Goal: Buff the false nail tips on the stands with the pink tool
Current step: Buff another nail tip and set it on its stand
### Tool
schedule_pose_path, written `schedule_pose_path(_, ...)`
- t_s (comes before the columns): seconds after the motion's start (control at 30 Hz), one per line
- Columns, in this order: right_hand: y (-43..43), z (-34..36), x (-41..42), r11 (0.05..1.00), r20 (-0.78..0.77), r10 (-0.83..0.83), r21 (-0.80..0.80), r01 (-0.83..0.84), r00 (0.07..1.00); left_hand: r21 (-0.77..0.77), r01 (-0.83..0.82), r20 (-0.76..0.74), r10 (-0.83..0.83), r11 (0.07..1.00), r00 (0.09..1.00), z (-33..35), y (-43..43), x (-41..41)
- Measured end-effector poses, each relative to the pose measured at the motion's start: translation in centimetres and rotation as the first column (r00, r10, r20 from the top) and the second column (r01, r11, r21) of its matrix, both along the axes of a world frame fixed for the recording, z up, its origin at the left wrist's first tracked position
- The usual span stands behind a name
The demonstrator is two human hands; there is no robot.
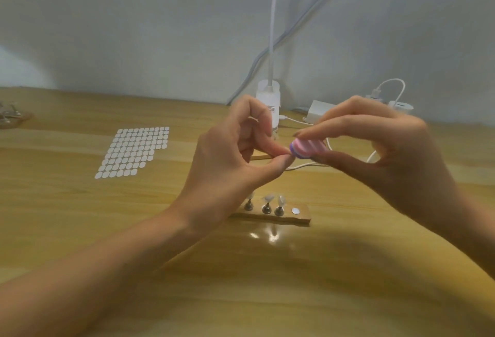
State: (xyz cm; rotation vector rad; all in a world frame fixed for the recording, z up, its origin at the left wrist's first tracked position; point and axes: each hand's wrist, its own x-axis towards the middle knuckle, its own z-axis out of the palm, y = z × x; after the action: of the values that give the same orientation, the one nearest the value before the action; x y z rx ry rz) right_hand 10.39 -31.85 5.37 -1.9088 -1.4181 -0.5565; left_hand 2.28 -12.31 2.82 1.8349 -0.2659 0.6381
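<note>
My right hand (388,154) pinches the pink tool (308,148), a small pink and purple buffer block, between thumb and fingers above the table. My left hand (235,159) is raised beside it, thumb and a finger pinched together right at the block's left end; whatever they hold is hidden. Below the hands a wooden base (300,220) carries three small metal stands with clear nail tips (267,198) and one bare round magnet spot (295,211). The leftmost stand is partly behind my left wrist.
A sheet of white oval stickers (134,151) lies on the wooden table at the left. A white lamp base (268,103) with its gooseneck, chargers (321,111) and cables stand at the back by the wall. More stands (8,115) sit at the far left edge.
</note>
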Motion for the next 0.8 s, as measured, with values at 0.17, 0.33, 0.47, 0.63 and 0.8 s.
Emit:
schedule_pose_path(0.17,0.13,0.09,-0.45,0.999,0.029,0.029,0.042,-0.03,0.999,0.083,-0.043,0.112,0.034,0.996,0.993,-0.03,-0.27,-0.24)
schedule_pose_path(0.33,-0.37,0.19,-0.08,0.998,0.026,-0.052,0.048,0.051,0.998,0.166,-0.124,0.155,0.098,0.978,0.983,-0.2,-0.01,-0.31)
schedule_pose_path(0.47,0.1,-0.1,-0.56,1.0,0.11,0.018,0.017,-0.02,0.994,0.187,-0.166,0.21,0.126,0.968,0.97,-0.04,0.04,-0.22)
schedule_pose_path(0.63,-0.26,0.12,-0.47,0.996,0.116,-0.028,0.082,0.018,0.993,0.157,-0.152,0.183,0.123,0.976,0.975,-0.16,-0.03,-0.26)
schedule_pose_path(0.8,-0.25,-0.23,-0.15,1.0,0.162,-0.024,0.017,0.021,0.987,0.156,-0.146,0.163,0.121,0.977,0.979,-0.27,0.01,-0.26)
